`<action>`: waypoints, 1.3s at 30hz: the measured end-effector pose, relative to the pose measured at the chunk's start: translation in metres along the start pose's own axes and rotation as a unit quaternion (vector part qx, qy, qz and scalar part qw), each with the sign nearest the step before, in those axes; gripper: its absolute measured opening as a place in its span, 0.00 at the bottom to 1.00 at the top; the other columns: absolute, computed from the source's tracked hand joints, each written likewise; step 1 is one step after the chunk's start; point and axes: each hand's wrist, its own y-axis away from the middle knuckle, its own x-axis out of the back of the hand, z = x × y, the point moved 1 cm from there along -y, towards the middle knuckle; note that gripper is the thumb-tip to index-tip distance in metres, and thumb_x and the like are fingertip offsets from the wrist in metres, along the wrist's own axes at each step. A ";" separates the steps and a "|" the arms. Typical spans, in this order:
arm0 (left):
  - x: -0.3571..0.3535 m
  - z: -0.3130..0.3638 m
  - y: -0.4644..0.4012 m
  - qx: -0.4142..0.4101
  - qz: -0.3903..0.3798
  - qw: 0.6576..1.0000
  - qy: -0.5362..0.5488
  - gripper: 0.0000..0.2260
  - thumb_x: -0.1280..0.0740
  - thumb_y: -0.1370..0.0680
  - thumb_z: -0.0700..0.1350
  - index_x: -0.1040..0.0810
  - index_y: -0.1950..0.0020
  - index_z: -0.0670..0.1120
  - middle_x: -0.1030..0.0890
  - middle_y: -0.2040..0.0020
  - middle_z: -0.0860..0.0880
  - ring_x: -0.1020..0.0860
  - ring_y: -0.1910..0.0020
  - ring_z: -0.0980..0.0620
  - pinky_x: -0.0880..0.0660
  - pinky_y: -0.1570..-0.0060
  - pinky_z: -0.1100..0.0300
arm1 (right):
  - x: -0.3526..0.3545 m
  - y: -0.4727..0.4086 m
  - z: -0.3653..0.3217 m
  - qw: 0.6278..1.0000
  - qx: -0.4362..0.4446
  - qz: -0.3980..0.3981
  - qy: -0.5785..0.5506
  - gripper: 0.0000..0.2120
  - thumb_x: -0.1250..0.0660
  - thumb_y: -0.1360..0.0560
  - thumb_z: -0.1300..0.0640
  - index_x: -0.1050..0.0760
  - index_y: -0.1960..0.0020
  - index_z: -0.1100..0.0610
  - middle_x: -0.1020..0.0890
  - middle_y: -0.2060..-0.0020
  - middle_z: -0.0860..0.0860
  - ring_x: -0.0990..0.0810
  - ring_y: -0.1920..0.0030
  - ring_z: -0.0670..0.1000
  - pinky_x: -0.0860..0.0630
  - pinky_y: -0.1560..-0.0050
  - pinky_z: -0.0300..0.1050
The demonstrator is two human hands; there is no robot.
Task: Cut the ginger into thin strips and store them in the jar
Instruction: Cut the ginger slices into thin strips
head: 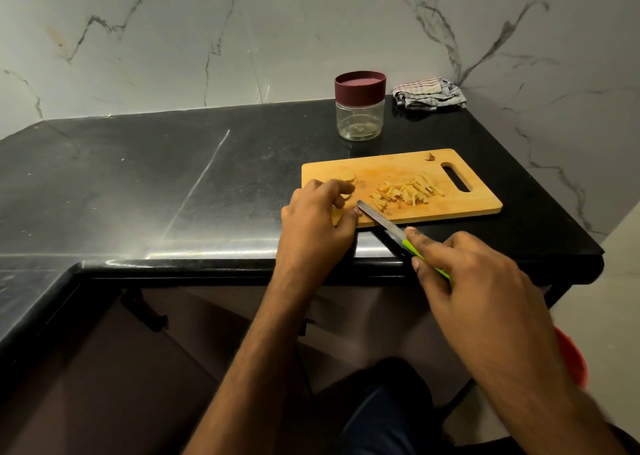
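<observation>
A wooden cutting board (460, 208) lies on the black counter. On it sits a pile of thin ginger strips (407, 191), with a small ginger end piece (429, 156) at the board's far edge. Round ginger slices (347, 176) lie at the board's left end, just beyond my left hand (318, 219), whose curled fingers rest on the board over a slice. My right hand (478, 281) grips the green handle of a knife (381, 219); its blade tip lies on the board beside my left thumb. A clear jar (360, 118) with a maroon lid on stands behind the board.
A folded striped cloth (429, 93) lies in the back right corner by the marble wall. The black counter (173, 184) stretches left and wraps round toward me. Its front edge runs just under my wrists. Something red (571, 357) sits on the floor at lower right.
</observation>
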 end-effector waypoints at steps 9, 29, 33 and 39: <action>0.004 0.001 0.000 0.042 0.028 0.996 0.067 0.03 0.26 0.25 0.47 0.17 0.57 0.55 0.21 0.52 0.54 0.23 0.46 0.51 0.23 0.46 0.50 | -0.003 0.001 -0.006 0.993 0.028 0.029 -0.110 0.21 0.44 0.22 0.45 0.25 0.34 0.50 0.22 0.62 0.44 0.26 0.64 0.41 0.28 0.68 0.35; 0.004 0.002 -0.001 0.046 0.011 0.998 0.052 0.04 0.26 0.25 0.49 0.20 0.55 0.56 0.26 0.49 0.54 0.26 0.45 0.52 0.25 0.41 0.46 | 0.001 0.000 -0.003 1.000 0.002 -0.002 -0.004 0.21 0.39 0.23 0.48 0.33 0.31 0.38 0.30 0.63 0.45 0.30 0.65 0.44 0.31 0.70 0.39; 0.001 0.003 0.002 -0.004 -0.003 1.000 0.008 0.06 0.31 0.22 0.47 0.19 0.50 0.59 0.30 0.48 0.56 0.29 0.44 0.55 0.33 0.38 0.52 | 0.001 0.001 -0.002 1.000 -0.006 -0.006 0.010 0.21 0.40 0.22 0.49 0.35 0.30 0.37 0.30 0.60 0.45 0.30 0.60 0.44 0.27 0.65 0.42; 0.001 0.005 0.002 -0.031 -0.044 0.996 -0.070 0.14 0.37 0.18 0.49 0.22 0.35 0.63 0.33 0.44 0.56 0.35 0.39 0.56 0.41 0.41 0.55 | 0.001 0.000 -0.003 1.000 0.001 -0.009 0.008 0.21 0.41 0.22 0.47 0.35 0.30 0.38 0.30 0.60 0.45 0.30 0.61 0.44 0.31 0.67 0.39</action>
